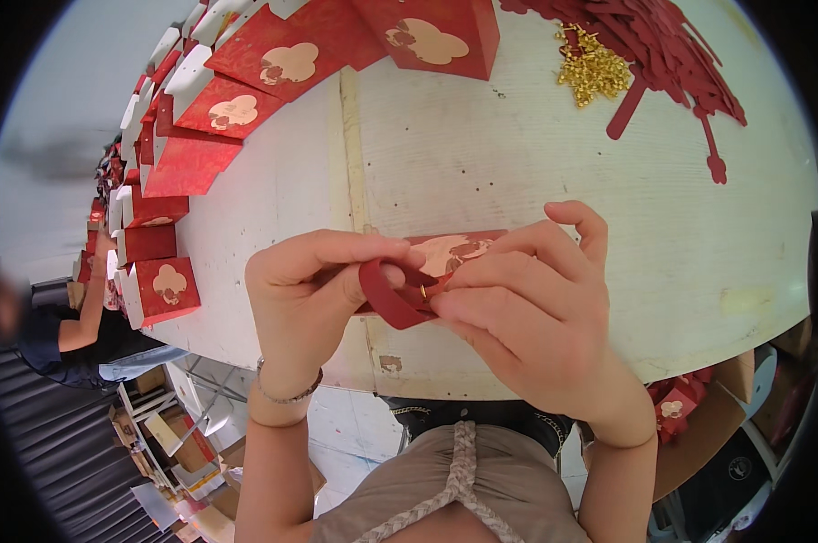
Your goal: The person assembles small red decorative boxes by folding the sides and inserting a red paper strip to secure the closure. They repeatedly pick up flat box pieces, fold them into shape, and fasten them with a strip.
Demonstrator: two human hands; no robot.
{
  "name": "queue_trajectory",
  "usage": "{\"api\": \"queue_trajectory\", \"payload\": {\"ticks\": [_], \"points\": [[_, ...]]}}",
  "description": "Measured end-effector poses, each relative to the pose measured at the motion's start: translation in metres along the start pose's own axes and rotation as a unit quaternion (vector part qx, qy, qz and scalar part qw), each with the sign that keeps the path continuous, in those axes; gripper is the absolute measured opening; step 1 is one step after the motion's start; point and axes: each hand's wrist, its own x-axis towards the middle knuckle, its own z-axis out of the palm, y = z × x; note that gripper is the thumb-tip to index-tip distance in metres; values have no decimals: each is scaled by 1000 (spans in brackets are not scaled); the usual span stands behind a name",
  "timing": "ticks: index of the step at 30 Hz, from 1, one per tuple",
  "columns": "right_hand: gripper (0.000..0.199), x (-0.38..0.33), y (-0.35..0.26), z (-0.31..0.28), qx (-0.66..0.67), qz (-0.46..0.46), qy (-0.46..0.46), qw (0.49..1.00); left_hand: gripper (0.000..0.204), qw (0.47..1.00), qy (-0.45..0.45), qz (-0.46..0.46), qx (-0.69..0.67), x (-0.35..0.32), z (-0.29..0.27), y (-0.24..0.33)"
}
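Close to the table's near edge, a red paper box [459, 249] with a pale flower-shaped print sits between my hands, partly covered by them. My left hand [305, 290] is closed on a dark red strap [386, 299], which bends in a loop at the box. A small gold fastener [423, 292] shows inside that loop. The thumb and fingers of my right hand [540, 308] pinch together right beside the fastener, at the box's edge; its little finger sticks out. The fingertips hide exactly how the strap and fastener meet the box.
A pile of gold fasteners [593, 68] lies at the far right, next to a heap of dark red straps [671, 45]. Red boxes [233, 113] line the far left in a curved row. A person [65, 321] works at the left. A carton [717, 425] stands below the table's right edge.
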Motion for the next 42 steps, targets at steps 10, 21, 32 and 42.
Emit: {"api": "queue_trajectory", "payload": {"ticks": [10,21,32,42], "points": [[18,1,-1,-2,-3,15,-8,1000,7,992,-47,108,55,1,-5,-7],[24,2,1,0,2,13,9,1000,20,977,-78,183,79,1,-7,-13],[24,0,-1,10,55,-1,17,998,26,957,-69,234,160,-6,-9,-21],[24,-3,1,9,23,-29,21,999,11,937,-103,254,217,3,-10,-15]]}}
